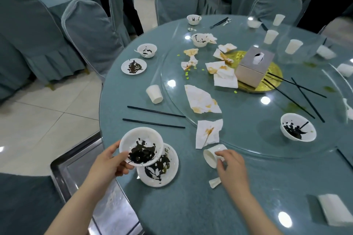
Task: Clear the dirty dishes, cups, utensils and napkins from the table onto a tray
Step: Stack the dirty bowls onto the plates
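My left hand (109,164) grips a white bowl (141,146) smeared with dark sauce, lifted and tilted above a dirty white plate (164,175) at the table's near edge. To the right, my right hand (230,166) curls its fingers round a white cup (211,155) lying on its side on the table. A small crumpled scrap (214,182) lies just below that hand. A stained napkin (208,132) sits just beyond the cup. A steel tray (76,166) stands at the lower left, beside the table edge.
Two black chopsticks (154,116) lie past the bowl. More stained napkins (200,99), dirty bowls (298,127), a small plate (133,66), cups (154,93) and a tissue box (254,66) are spread over the glass turntable. Covered chairs (91,30) ring the table; people stand behind.
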Available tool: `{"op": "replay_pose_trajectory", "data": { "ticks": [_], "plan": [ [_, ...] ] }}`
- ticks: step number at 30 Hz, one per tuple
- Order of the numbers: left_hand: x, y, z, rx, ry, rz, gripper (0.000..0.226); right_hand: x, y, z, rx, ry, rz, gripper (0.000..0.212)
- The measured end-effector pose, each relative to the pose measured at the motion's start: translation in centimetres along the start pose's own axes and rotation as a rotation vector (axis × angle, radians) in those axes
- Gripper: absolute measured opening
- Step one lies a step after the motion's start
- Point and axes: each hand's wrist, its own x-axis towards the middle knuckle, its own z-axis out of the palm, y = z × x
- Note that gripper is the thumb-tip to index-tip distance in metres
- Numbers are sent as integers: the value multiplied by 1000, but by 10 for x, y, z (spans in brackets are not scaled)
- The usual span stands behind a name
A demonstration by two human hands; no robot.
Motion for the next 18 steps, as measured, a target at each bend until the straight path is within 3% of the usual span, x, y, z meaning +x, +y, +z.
{"op": "replay_pose_trajectory", "data": {
  "ticks": [5,18],
  "plan": [
    [-7,-5,-15,-40,59,-8,34,16,-10,8,-167,-168,-107,50],
    [-39,-15,-30,-111,217,-11,36,24,-53,31,10,-267,-289,41]
  ]
}}
